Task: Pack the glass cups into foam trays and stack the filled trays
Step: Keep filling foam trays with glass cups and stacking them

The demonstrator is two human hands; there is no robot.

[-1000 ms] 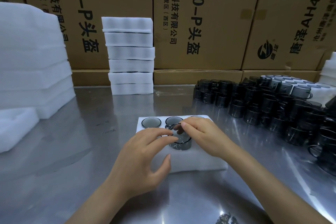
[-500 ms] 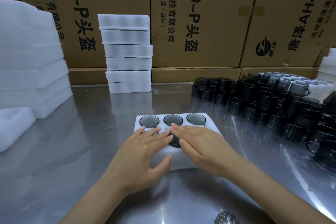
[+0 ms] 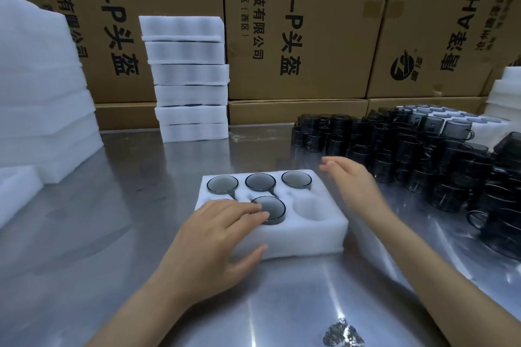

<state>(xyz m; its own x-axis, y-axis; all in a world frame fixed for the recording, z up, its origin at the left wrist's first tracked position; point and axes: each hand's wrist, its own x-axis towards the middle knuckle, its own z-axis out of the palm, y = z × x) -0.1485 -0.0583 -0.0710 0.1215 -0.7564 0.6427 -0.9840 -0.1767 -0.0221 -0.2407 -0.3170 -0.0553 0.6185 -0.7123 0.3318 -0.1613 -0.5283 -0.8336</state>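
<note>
The left hand [image 3: 214, 236] lies flat on the near left part of a white foam tray [image 3: 304, 236], fingers straight and loosely spread, the fingertips touching the rim of a smoky grey glass cup [image 3: 269, 210] seated in the middle pocket of the near row. The thumb rests against the tray's front wall. The hand grips nothing; it presses and steadies.

The right hand [image 3: 352, 180] hovers just beyond the tray's far right corner, fingers relaxed and apart, holding nothing, pointed toward a crowded group of loose dark glass cups [image 3: 408, 155] on the steel table [image 3: 112, 234].

Three more cups fill the far row [image 3: 259, 182]. The near right pocket [image 3: 308, 208] is empty; the near left pocket is hidden under the left hand.

The cups look hard, smooth and breakable, probably slippery, so each is best taken by its wall or small side handle and lowered straight into a pocket. The tray looks light and soft, likely to slide unless held, and best lifted from below at both ends.

Behind stand a stack of foam trays [image 3: 189, 79], further foam on the left [image 3: 42, 93], and cardboard boxes [image 3: 304, 22].
</note>
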